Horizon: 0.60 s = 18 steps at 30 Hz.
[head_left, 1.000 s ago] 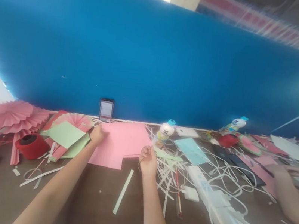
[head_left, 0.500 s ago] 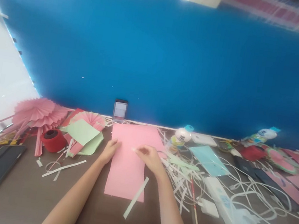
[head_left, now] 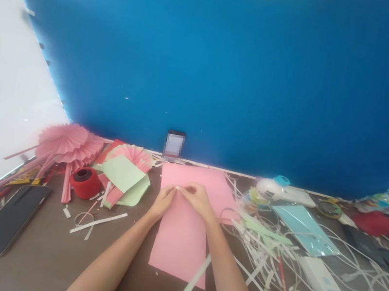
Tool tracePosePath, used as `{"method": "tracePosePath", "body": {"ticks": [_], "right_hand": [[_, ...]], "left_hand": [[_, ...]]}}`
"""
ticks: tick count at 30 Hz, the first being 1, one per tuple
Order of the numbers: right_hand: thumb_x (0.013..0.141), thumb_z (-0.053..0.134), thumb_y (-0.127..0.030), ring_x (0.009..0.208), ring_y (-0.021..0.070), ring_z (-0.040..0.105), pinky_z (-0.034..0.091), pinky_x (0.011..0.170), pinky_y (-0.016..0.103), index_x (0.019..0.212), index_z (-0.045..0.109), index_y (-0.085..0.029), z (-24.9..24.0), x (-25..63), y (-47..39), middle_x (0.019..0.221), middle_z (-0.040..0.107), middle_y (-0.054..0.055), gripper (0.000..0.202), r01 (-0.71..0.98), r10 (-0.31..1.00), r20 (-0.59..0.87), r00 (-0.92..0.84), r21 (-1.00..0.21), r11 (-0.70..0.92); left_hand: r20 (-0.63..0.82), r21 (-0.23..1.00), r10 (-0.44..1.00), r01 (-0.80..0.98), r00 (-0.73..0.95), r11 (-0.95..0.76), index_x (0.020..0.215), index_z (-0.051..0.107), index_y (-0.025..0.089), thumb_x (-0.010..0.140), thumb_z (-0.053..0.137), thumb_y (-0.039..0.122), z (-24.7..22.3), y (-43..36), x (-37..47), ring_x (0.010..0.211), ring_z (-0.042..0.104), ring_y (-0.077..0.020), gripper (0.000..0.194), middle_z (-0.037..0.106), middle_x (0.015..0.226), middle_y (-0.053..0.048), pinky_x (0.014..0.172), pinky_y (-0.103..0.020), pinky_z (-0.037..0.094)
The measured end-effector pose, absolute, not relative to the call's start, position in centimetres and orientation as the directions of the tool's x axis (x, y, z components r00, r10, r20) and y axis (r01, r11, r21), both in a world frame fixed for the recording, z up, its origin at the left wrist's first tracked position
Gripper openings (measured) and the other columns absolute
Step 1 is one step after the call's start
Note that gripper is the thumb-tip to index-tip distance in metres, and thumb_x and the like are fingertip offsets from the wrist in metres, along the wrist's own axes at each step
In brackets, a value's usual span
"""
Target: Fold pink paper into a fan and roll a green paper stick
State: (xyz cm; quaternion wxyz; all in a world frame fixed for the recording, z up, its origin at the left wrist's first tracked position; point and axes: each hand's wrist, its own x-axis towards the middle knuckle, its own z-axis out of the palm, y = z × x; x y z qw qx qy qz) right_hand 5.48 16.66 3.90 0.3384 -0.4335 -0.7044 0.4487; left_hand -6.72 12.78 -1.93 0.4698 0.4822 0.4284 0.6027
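I have a dark brown table (head_left: 44, 254) across my view, and it is crowded. On its left I make out a black phone (head_left: 7, 221), a red roll (head_left: 87, 185) and a pleated pink rosette (head_left: 69, 145). Pink paper (head_left: 180, 246) lies flat in the middle — a pale strip (head_left: 190, 287) crosses its near right corner. To the right I see a loose heap of white strips (head_left: 260, 264), a capped bottle (head_left: 266, 191) and a white power strip (head_left: 330, 290) — cables looping around it.
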Motion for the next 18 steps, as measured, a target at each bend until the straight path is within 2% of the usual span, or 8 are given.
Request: {"method": "tracePosePath", "body": {"ticks": [10, 18], "right_hand": [[0.064, 0.061, -0.039, 0.066, 0.0174, 0.057, 0.044, 0.063, 0.029, 0.064, 0.063, -0.014, 3.97, 5.21, 17.09, 0.069, 0.065, 0.006, 0.026, 0.341, 0.909, 0.065, -0.412, -0.914, 0.22], [0.062, 0.062, -0.04, 0.064, 0.0171, 0.057, 0.044, 0.062, 0.028, 0.062, 0.062, -0.013, 3.85, 5.14, 17.17, 0.066, 0.064, 0.006, 0.026, 0.365, 0.913, 0.067, -0.404, -0.903, 0.228]], "left_hand": [[0.172, 0.98, 0.978, -0.076, -0.119, -0.182, 0.097, 0.062, 0.016, 0.081, 0.039, 0.028, -1.25, 12.61, -6.79, 0.084, 0.056, -0.0176, 0.03, 0.064, 0.093, -0.004, 0.081, -0.03, 0.04], [0.156, 0.986, 0.981, -0.043, -0.113, -0.162, 0.095, 0.063, 0.015, 0.079, 0.037, 0.022, -1.17, 12.6, -6.94, 0.084, 0.056, -0.0173, 0.031, 0.065, 0.092, -0.004, 0.081, -0.029, 0.041]]}}
